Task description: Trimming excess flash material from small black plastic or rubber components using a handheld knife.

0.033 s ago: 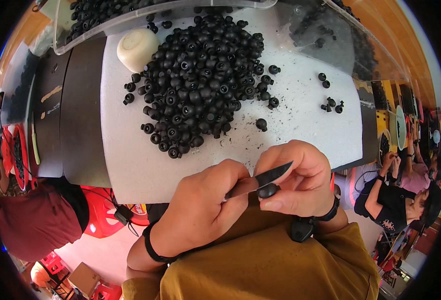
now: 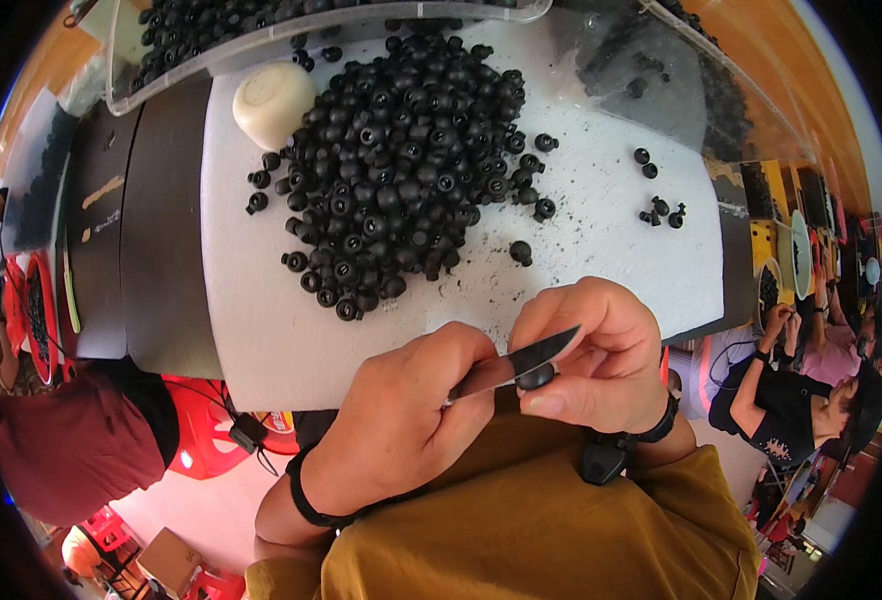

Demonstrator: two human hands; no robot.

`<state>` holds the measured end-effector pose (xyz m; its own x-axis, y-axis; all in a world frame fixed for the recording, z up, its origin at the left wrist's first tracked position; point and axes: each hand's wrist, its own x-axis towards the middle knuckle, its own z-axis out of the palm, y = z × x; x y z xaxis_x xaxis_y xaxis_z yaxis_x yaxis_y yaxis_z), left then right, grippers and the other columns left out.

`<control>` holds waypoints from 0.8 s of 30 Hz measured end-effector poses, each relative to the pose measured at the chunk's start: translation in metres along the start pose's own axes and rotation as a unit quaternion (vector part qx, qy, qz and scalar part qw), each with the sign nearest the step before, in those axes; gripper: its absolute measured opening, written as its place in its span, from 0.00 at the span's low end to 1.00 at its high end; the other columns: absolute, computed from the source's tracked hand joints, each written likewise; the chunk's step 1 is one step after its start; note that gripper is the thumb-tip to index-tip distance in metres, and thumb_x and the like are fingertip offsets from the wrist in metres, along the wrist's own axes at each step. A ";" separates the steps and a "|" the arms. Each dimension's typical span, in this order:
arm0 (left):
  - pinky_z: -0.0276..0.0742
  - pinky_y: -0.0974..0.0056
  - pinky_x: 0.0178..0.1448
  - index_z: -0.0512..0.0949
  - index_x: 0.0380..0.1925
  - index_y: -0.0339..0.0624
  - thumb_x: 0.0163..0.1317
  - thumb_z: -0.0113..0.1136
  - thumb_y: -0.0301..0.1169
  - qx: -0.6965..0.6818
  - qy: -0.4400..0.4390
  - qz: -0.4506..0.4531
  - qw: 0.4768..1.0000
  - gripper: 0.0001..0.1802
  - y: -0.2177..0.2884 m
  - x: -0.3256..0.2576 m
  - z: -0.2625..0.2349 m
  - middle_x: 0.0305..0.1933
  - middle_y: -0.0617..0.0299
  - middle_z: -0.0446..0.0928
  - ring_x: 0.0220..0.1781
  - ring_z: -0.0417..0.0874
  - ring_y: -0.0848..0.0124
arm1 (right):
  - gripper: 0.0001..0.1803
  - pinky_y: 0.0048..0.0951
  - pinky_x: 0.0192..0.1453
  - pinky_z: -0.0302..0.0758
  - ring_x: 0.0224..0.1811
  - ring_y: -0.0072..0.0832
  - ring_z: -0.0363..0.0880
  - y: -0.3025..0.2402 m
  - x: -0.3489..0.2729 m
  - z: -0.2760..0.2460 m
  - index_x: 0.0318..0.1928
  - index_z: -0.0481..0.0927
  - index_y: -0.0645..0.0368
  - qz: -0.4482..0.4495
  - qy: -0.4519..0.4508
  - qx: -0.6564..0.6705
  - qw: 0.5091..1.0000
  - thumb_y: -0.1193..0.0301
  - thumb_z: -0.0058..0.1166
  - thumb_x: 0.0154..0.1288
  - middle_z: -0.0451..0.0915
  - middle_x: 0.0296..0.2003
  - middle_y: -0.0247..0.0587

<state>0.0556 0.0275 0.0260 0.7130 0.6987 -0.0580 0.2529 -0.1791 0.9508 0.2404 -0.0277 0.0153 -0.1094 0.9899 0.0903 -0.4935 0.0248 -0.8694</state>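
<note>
Both bare hands meet at the near table edge: the left hand [image 2: 416,400] closes around the handle of a small knife [image 2: 543,353]; the right hand [image 2: 601,350] pinches one round black knob [image 2: 536,377] just under the blade. Since the previous frame almost nothing has shifted; the same knob remains in hand. A heap of similar knobs [image 2: 411,150] covers part of a white sheet [image 2: 261,340]. Beyond, a clear plastic bin [image 2: 121,101] holds many more; a cream rounded pot [image 2: 271,108] hides its inside
</note>
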 end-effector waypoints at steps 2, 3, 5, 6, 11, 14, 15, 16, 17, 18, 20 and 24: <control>0.73 0.64 0.31 0.71 0.35 0.38 0.56 0.56 0.22 -0.009 0.003 -0.019 1.000 0.07 0.002 0.000 -0.001 0.26 0.54 0.75 0.25 0.77 0.60 | 0.14 0.22 0.42 0.69 0.36 0.22 0.73 -0.006 0.003 -0.001 0.39 0.74 0.62 -0.017 0.037 -0.017 0.999 0.84 0.63 0.53 0.77 0.36 0.40; 0.72 0.65 0.31 0.71 0.35 0.37 0.57 0.56 0.22 -0.018 0.008 -0.034 0.999 0.06 0.003 -0.001 -0.001 0.25 0.55 0.74 0.24 0.77 0.63 | 0.15 0.22 0.42 0.69 0.35 0.21 0.72 -0.010 0.005 -0.002 0.40 0.74 0.62 -0.032 0.055 -0.037 0.997 0.84 0.63 0.52 0.77 0.36 0.40; 0.71 0.67 0.30 0.72 0.33 0.36 0.59 0.55 0.23 -0.036 0.018 -0.059 0.997 0.04 0.006 -0.001 -0.001 0.24 0.57 0.73 0.23 0.74 0.69 | 0.16 0.22 0.41 0.68 0.34 0.20 0.71 -0.022 0.009 -0.007 0.40 0.74 0.63 -0.089 0.078 -0.076 0.990 0.84 0.64 0.52 0.76 0.36 0.39; 0.70 0.68 0.29 0.72 0.32 0.36 0.60 0.55 0.23 -0.047 0.021 -0.070 0.996 0.03 0.007 -0.002 -0.001 0.23 0.59 0.72 0.22 0.73 0.72 | 0.15 0.20 0.41 0.67 0.35 0.19 0.71 -0.029 0.011 -0.011 0.40 0.73 0.63 -0.112 0.099 -0.103 0.983 0.84 0.63 0.53 0.76 0.35 0.37; 0.65 0.71 0.28 0.72 0.30 0.35 0.62 0.54 0.25 -0.079 0.032 -0.128 0.988 0.04 0.001 -0.010 -0.004 0.22 0.65 0.70 0.24 0.66 0.81 | 0.14 0.14 0.36 0.69 0.33 0.14 0.72 -0.071 0.025 -0.035 0.40 0.73 0.61 -0.202 0.252 -0.213 0.922 0.81 0.63 0.55 0.76 0.33 0.32; 0.64 0.73 0.28 0.72 0.29 0.35 0.62 0.54 0.26 -0.094 0.052 -0.146 0.983 0.05 -0.006 -0.016 -0.004 0.22 0.66 0.70 0.24 0.65 0.81 | 0.11 0.13 0.36 0.70 0.32 0.13 0.73 -0.096 0.035 -0.058 0.39 0.75 0.61 -0.271 0.305 -0.269 0.873 0.80 0.61 0.57 0.77 0.32 0.30; 0.64 0.73 0.28 0.72 0.29 0.35 0.62 0.53 0.26 -0.099 0.055 -0.149 0.982 0.05 -0.008 -0.018 -0.004 0.22 0.66 0.70 0.25 0.65 0.81 | 0.11 0.13 0.36 0.70 0.32 0.13 0.72 -0.102 0.038 -0.065 0.39 0.75 0.61 -0.279 0.327 -0.289 0.855 0.79 0.62 0.57 0.77 0.32 0.29; 0.63 0.72 0.29 0.72 0.29 0.35 0.62 0.53 0.26 -0.105 0.059 -0.147 0.982 0.06 -0.010 -0.018 -0.004 0.22 0.66 0.70 0.25 0.65 0.81 | 0.10 0.13 0.37 0.69 0.32 0.12 0.72 -0.108 0.040 -0.071 0.40 0.75 0.61 -0.300 0.338 -0.300 0.840 0.78 0.62 0.58 0.77 0.32 0.29; 0.63 0.72 0.29 0.72 0.29 0.35 0.62 0.53 0.26 -0.099 0.056 -0.145 0.983 0.06 -0.010 -0.018 -0.004 0.22 0.66 0.69 0.25 0.65 0.81 | 0.10 0.12 0.37 0.69 0.32 0.12 0.72 -0.113 0.041 -0.077 0.40 0.76 0.61 -0.323 0.344 -0.299 0.829 0.78 0.62 0.58 0.77 0.32 0.28; 0.63 0.72 0.28 0.72 0.29 0.35 0.62 0.53 0.26 -0.095 0.054 -0.143 0.984 0.06 -0.011 -0.018 -0.003 0.22 0.66 0.69 0.25 0.65 0.81 | 0.10 0.13 0.37 0.69 0.32 0.12 0.72 -0.119 0.039 -0.081 0.40 0.76 0.61 -0.322 0.346 -0.318 0.822 0.77 0.61 0.58 0.77 0.33 0.29; 0.63 0.72 0.28 0.72 0.29 0.35 0.63 0.53 0.27 -0.089 0.052 -0.146 0.984 0.06 -0.010 -0.016 -0.003 0.21 0.66 0.69 0.24 0.65 0.81 | 0.09 0.13 0.37 0.68 0.32 0.12 0.72 -0.127 0.037 -0.086 0.40 0.76 0.61 -0.317 0.364 -0.333 0.810 0.76 0.61 0.59 0.77 0.34 0.29; 0.64 0.72 0.28 0.72 0.29 0.35 0.63 0.53 0.27 -0.077 0.046 -0.149 0.985 0.06 -0.007 -0.012 -0.002 0.21 0.66 0.69 0.24 0.65 0.81 | 0.13 0.14 0.37 0.68 0.32 0.12 0.70 -0.142 0.054 -0.101 0.44 0.77 0.62 -0.323 0.355 -0.439 0.760 0.74 0.61 0.59 0.77 0.34 0.29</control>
<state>0.0444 0.0220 0.0208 0.5577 0.7661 -0.3194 0.3339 0.1452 0.9314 0.3919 0.0361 0.0946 0.5576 0.5501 0.6216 0.5530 0.3123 -0.7724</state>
